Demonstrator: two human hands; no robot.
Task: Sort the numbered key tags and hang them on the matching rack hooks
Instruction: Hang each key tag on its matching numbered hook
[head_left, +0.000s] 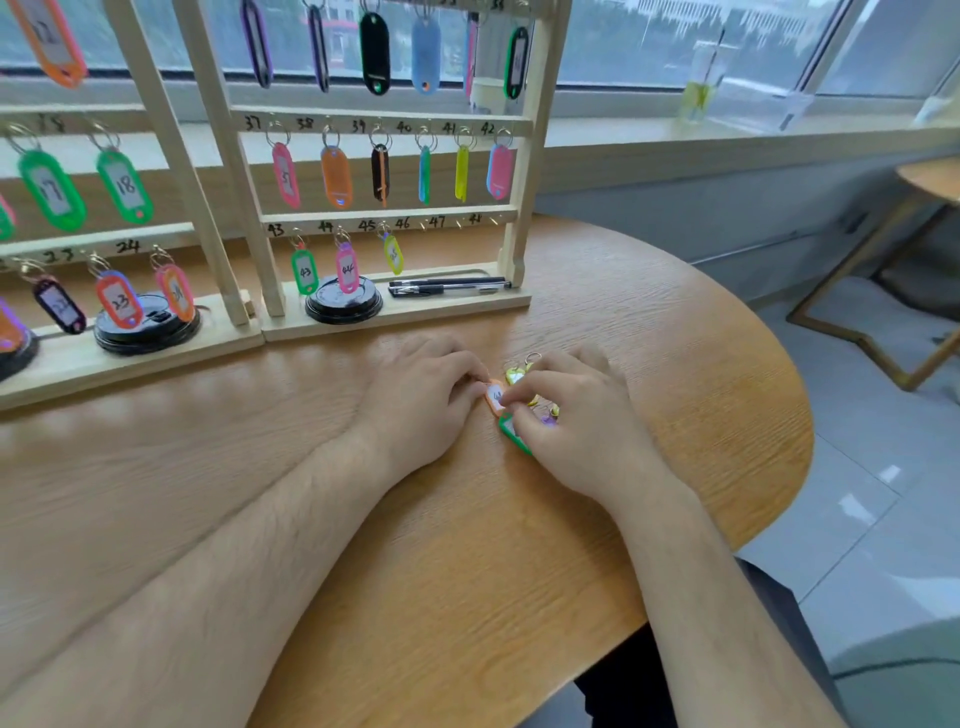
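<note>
Left hand (421, 395) and right hand (576, 415), fingers curled, are both pinching the orange key tag (494, 397) on the table (467, 545); a green key tag (511, 434) is lying at its 5 o'clock.

I see an orange tag (494, 397), a green tag (513, 434) and a yellow tag (514, 375); the table (467, 545) is tan wood-grain, the rack (415, 307) pale, lids (340, 312) black.

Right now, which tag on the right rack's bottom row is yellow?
The tag on hook 45, rightmost of three; green tag and pink tag hang left.
</note>
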